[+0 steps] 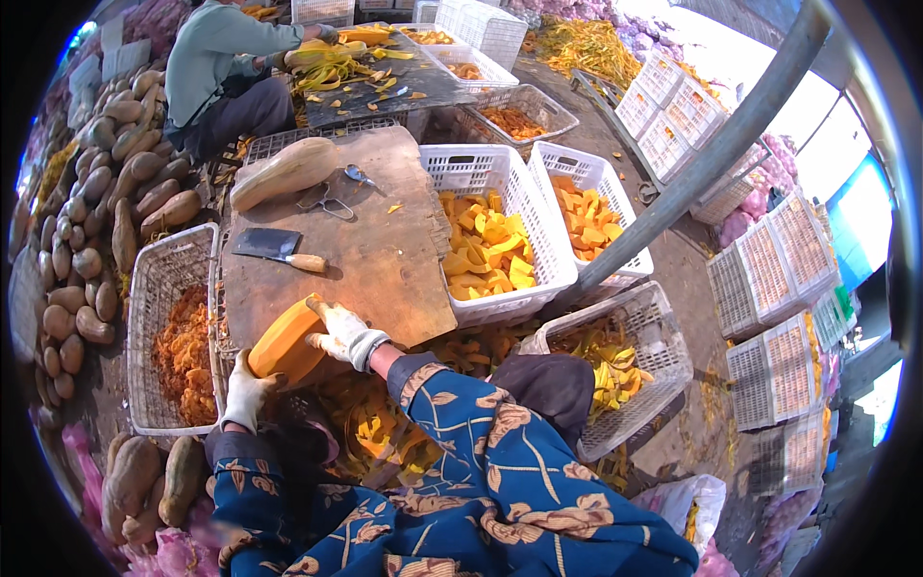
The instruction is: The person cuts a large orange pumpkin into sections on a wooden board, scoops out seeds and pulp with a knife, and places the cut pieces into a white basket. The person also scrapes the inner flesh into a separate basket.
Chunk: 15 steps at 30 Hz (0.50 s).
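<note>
A peeled orange squash (287, 340) is held between my two gloved hands at the near edge of a wooden board (368, 267). My left hand (246, 395) grips its lower left end. On its upper right side rests my right hand (346, 333), in a white glove with stained fingertips. Beyond them a cleaver (277, 247) with a wooden handle lies flat on the board. Farther back are an unpeeled squash (285, 173), a wire-handled tool (328, 202) and a small peeler-like tool (358, 174) with a blue part.
White crates (497, 310) of cut squash stand right of the board. A crate of scraped pulp (189, 353) is at left, and a crate of peels (613, 368) at right. A metal pole (710, 155) slants across. A co-worker (220, 72) sits at another table near piled squashes (86, 263).
</note>
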Tool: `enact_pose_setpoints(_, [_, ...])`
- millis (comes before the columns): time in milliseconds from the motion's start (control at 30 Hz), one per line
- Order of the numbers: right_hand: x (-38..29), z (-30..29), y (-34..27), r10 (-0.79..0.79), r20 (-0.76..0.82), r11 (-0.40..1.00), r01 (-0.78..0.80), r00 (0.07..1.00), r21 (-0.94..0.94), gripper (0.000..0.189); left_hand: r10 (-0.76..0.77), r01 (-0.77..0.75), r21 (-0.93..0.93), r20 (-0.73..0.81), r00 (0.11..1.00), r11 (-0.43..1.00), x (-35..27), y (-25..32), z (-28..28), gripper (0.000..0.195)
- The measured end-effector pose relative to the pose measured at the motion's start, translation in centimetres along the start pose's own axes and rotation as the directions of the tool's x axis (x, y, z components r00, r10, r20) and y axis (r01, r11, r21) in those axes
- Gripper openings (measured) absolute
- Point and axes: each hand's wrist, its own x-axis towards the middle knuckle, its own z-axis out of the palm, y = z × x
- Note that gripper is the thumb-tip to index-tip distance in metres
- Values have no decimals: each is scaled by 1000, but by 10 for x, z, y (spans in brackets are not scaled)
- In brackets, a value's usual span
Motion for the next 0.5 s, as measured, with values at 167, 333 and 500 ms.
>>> enact_pose_setpoints(167, [-3,10,5,76,-68,992,-68,995,111,67,45,-43,-402,-4,999,915,10,-26,9,66])
enact_pose_setpoints(333, [-4,23,18,219,-112,903,-158,969,399,65,168,-224,-497,-156,974,838,1,6,4,67])
enact_pose_setpoints(500, [0,45,26,244,-18,607,-138,970,783,55,571,-599,39,-355,740,800,5,50,5,78])
